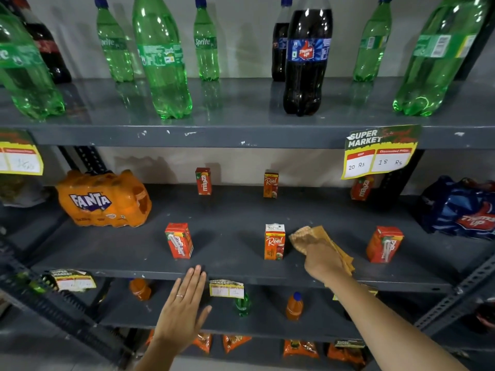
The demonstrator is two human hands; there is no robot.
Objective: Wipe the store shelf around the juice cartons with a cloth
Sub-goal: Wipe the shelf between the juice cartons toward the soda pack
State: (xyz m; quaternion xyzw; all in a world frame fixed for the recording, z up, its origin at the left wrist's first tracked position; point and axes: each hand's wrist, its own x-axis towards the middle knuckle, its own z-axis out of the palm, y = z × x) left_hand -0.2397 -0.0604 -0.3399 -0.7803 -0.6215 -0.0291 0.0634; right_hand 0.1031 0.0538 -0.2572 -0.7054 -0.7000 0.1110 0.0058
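- The right hand is closed on a tan cloth, palm down, pressing it flat onto the grey shelf just to the right of the front Real carton.
- The cloth's far edge sits just beside that carton; whether it touches the carton's side I cannot tell. I'd say it's held low and flat so it can slip along the base of the box without knocking it over.
- The cloth is folded into a strip. Its long axis runs on a diagonal, from the far-left end near the Real carton back to the near-right, where the tail pokes out past the wrist toward the shelf's front lip.
- The left hand is empty and open, fingers straight and together, the fingertips at the shelf's front edge. It looks like a steadying hand; whether it actually rests on the edge I can't say.
- The two hands are well apart, with the Real carton between them further in.
- The cartons stand upright in two spaced rows: a Maaza carton front left, the Real one in the middle, another Maaza front right and tilted a little, and three smaller-looking ones along the back wall. The gaps leave room for a cloth to pass between them.
- A Fanta pack sits at the left end and a blue pack at the right, boxing in the stretch that wants wiping.
- Most of that stretch is left of the cloth, so my guess is the job is nowhere near done.
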